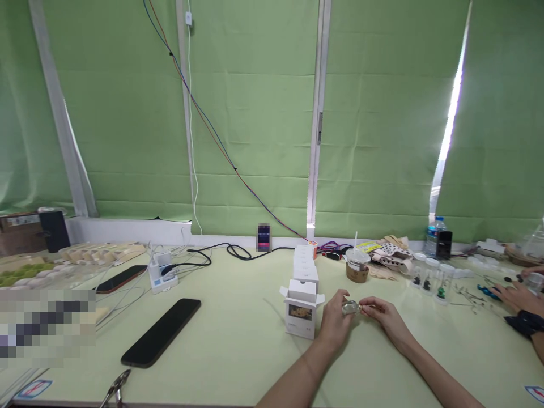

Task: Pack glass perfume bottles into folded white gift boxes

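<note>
Lying on its side in my left hand (335, 322) is a small clear glass bottle (350, 307), with my fingers wrapped round it. My right hand (386, 322) meets the bottle's right end, thumb and fingertips pinched on a tiny piece too small to name. Just left of my left hand stands a white box (301, 320) with its top flaps up and a dark picture on its front. Behind that box, more white boxes (305, 269) line up toward the wall.
A lidded drink cup (357, 266) with a straw stands beyond my hands. To the right are several clear lidded jars (442, 286) and another person's hand (510, 297). Leftward lie a black phone (162, 333), pliers (115, 388) and a power strip (164, 277) with cables.
</note>
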### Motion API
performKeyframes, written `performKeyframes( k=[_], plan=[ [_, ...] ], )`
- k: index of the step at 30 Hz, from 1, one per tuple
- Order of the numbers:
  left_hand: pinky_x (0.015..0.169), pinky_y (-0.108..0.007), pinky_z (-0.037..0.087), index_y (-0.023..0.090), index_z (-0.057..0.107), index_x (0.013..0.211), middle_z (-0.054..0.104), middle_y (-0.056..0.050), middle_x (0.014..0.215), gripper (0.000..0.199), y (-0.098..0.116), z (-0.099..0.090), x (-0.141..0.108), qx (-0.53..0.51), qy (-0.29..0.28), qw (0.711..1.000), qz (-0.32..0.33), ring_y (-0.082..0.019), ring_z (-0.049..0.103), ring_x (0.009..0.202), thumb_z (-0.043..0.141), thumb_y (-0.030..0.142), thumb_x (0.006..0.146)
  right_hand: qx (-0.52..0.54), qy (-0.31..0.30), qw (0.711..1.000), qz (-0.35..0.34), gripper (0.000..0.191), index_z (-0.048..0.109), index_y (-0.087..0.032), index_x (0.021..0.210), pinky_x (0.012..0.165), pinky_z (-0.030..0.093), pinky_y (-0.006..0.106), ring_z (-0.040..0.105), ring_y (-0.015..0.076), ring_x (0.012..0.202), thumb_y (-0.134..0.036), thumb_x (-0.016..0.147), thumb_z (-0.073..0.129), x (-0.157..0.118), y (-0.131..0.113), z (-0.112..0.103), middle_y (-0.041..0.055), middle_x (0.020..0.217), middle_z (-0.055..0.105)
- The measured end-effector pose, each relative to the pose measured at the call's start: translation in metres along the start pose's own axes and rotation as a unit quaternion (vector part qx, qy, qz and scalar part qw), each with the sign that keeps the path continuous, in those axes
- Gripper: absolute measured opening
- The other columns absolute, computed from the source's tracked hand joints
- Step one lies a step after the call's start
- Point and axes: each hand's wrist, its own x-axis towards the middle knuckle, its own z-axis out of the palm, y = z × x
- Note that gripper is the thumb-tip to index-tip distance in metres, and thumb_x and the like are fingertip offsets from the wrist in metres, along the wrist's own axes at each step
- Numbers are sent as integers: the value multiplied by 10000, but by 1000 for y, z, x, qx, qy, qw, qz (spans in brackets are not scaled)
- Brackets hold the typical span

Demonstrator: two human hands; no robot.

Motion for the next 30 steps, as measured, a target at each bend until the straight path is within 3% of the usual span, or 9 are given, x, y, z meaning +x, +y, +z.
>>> performKeyframes(
  k=[9, 16, 20, 25, 27, 30],
  plan=[
    [765, -256, 421, 231, 539, 1030, 617, -11, 904, 438, 3, -2, -1, -1, -7, 1000, 13, -179, 558, 849, 507, -23, 674, -38, -34, 998, 30, 459, 604, -170, 609, 383, 382, 215, 504, 101, 379, -619, 701, 610, 1, 7, 5, -25, 476, 579],
    [747, -252, 413, 229, 531, 1008, 602, -2, 889, 461, -2, -1, 0, -9, -2, 1000, 15, -174, 547, 820, 506, -34, 630, -67, -29, 996, 46, 537, 555, -169, 541, 320, 258, 190, 420, 72, 286, -667, 738, 520, -3, 2, 11, -30, 381, 530],
    [720, -247, 405, 228, 503, 999, 584, 3, 882, 464, -5, 1, 0, -21, 1, 1000, 2, -167, 539, 801, 509, -35, 616, -73, -27, 996, 46, 560, 563, -169, 525, 328, 255, 196, 432, 80, 293, -687, 733, 512, -4, -1, 11, -15, 382, 546],
    [733, -254, 398, 222, 491, 990, 571, -3, 874, 423, -4, 2, 1, -40, 10, 999, -14, -172, 529, 812, 539, -1, 633, -70, -23, 997, 28, 628, 620, -162, 513, 405, 376, 235, 476, 108, 363, -736, 719, 472, -3, -3, 8, 17, 415, 573],
    [750, -261, 395, 216, 495, 977, 570, -12, 880, 395, -2, 2, 2, -44, 21, 998, -26, -179, 523, 834, 546, 13, 642, -62, -19, 998, 20, 643, 670, -158, 620, 471, 446, 265, 543, 143, 436, -750, 722, 443, -3, -5, 7, 38, 499, 625],
    [759, -265, 397, 211, 495, 971, 574, -18, 892, 359, 3, 1, 1, -50, 31, 997, -43, -182, 522, 849, 540, 31, 664, -54, -16, 998, -5, 578, 683, -177, 905, 657, 518, 310, 652, 203, 685, -699, 718, 517, -4, -10, 6, 64, 801, 708]
  ],
)
